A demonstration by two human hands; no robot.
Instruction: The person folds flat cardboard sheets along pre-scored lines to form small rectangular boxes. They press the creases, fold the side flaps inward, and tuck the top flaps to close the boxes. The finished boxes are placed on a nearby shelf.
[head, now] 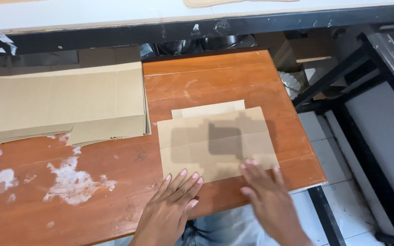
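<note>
While both hands lie flat and open, gripping nothing, the left hand (175, 200) and right hand (263, 191) touch the near edge of a flattened cardboard sheet (215, 141). It lies on the wooden table (115, 182), right of centre, with its long axis running left to right and a flap pointing away, well apart from the cardboard stack (64, 105).
</note>
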